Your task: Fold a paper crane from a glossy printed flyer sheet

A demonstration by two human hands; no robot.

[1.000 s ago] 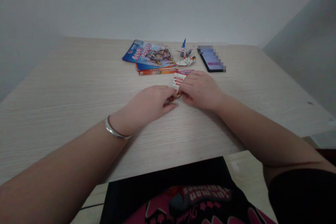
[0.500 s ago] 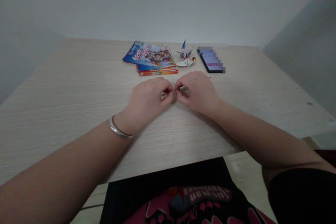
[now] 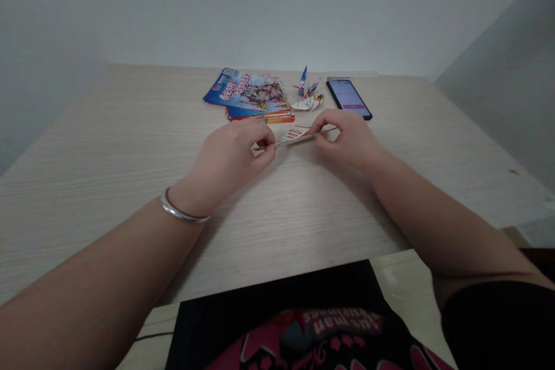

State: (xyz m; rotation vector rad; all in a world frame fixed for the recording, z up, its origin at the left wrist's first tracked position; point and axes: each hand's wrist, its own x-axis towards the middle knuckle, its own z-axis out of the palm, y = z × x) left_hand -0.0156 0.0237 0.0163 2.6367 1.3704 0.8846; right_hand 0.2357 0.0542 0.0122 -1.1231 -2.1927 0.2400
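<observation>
Between my two hands a folded piece of printed paper, pale with red marks, is held just above the table. My left hand pinches its left end between thumb and fingers, and a silver bangle circles that wrist. At the other end, my right hand grips the paper with thumb and forefinger. The fingers hide both ends, so the full folded shape cannot be made out.
Beyond my hands lies a stack of colourful printed leaflets. Folded paper cranes stand to its right, and a phone with a lit screen lies beside them. A wall rises behind the pale wooden table.
My hands have moved apart, the left one leftward and the right one rightward and slightly away from me. The folded paper now shows between them.
</observation>
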